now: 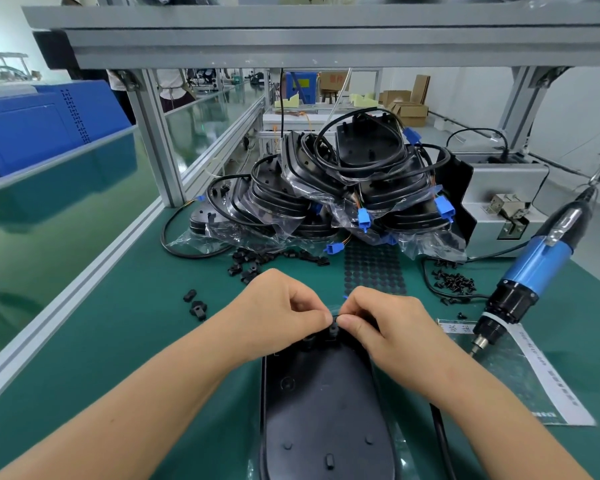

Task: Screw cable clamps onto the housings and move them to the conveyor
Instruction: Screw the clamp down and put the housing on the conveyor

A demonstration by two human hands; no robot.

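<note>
Thumb and forefinger tips of both hands are meeting over a small black cable clamp (pixel 333 328), pinching it from either side at the far end of the housing (pixel 323 403). The left hand (pixel 284 306) is coming in from the lower left, knuckles up, remaining fingers curled under the palm. The right hand (pixel 381 323) is mirroring it from the lower right, thumb lying flat toward the clamp, other fingers tucked in. Both forearms are converging in a V above the housing. The housing, a black oval shell, is lying flat on the green bench mat (pixel 118 341) with its long axis running from the near edge away from the person, narrow far end under the fingertips; the clamp is sitting upright on that end. Loose clamps (pixel 246 265) are lying scattered just beyond the hands. Further back, a pile of bagged housings (pixel 326 188) with black cables and blue connectors is stacked up. To the right, a blue electric screwdriver (pixel 530 271) is hanging tilted, bit down, near a heap of black screws (pixel 454 282). The green conveyor belt (pixel 49 209) is running along the left side.
</note>
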